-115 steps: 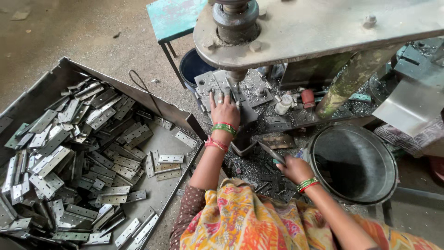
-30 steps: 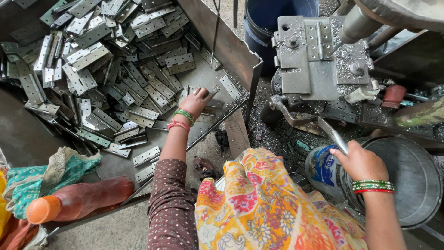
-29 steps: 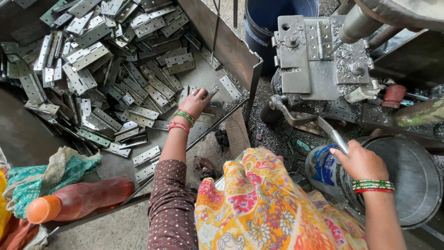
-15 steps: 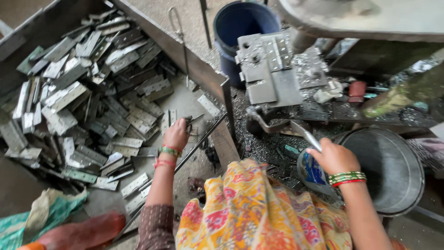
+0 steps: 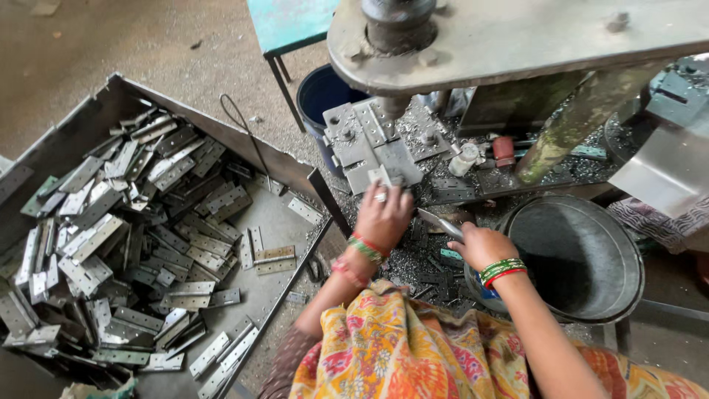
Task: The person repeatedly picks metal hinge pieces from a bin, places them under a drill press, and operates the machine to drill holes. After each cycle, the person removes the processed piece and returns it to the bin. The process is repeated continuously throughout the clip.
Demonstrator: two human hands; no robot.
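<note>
Your left hand [image 5: 382, 216] sets a hinge [image 5: 382, 176] on the press die [image 5: 369, 144], fingers pinching it; your right hand [image 5: 480, 247] grips a tool [image 5: 439, 222]. The hinge looks stiff, light, sharp-edged: hold its flat edges.

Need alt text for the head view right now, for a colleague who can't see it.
The left hand places a metal hinge plate on the press fixture, while the right hand grips a thin metal tool. A tray of hinge plates lies left, a round metal basin right.

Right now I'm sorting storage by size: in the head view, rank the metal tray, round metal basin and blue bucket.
1. Metal tray, largest.
2. Round metal basin.
3. Blue bucket, smallest, though half hidden and farther off, so unsure.
</note>
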